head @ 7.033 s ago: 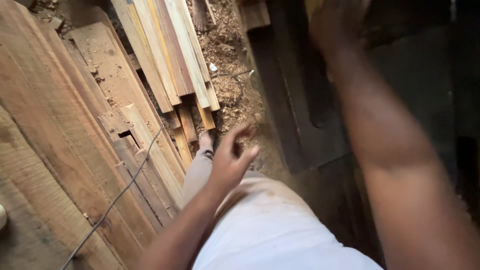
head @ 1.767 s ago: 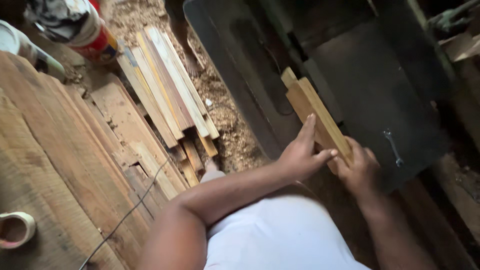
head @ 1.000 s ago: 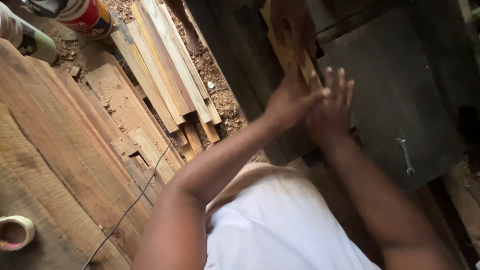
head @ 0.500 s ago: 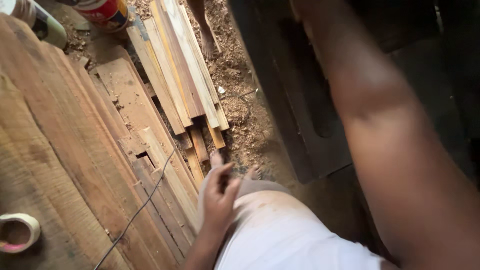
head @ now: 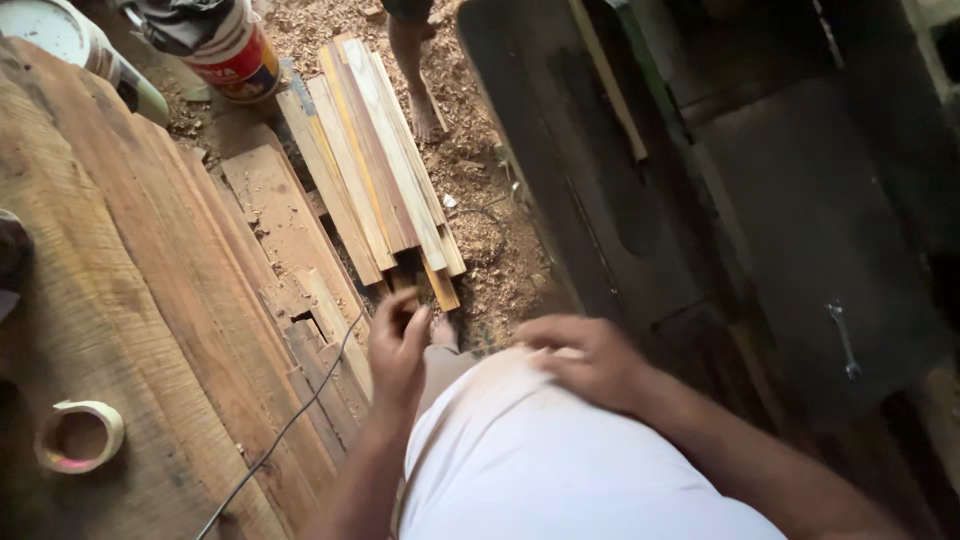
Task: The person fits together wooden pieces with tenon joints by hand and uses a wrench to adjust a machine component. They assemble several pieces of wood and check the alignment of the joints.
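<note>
I look down past my white shirt (head: 560, 460). My left hand (head: 397, 345) hangs by my side with loosely curled fingers and holds nothing; it is just above the near ends of a bundle of wooden slats (head: 375, 170) lying on the sawdust floor. My right hand (head: 590, 360) rests against my shirt at the waist, fingers spread, also holding nothing. A dark machine table (head: 760, 210) stands to my right, with a thin wooden strip (head: 607, 80) lying along its left side.
Wide rough planks (head: 130, 300) fill the left, with a roll of tape (head: 80, 435) on them and a thin wire (head: 290, 420) trailing across. Paint cans (head: 235, 55) stand at the top left. Another person's bare foot (head: 425, 105) is by the slats. A spanner (head: 843, 338) lies on the machine.
Both hands have come off the wood piece on the machine table. My right arm dropped from its raised reach to my waist; my left hand stays at my side. The view tilted slightly.
</note>
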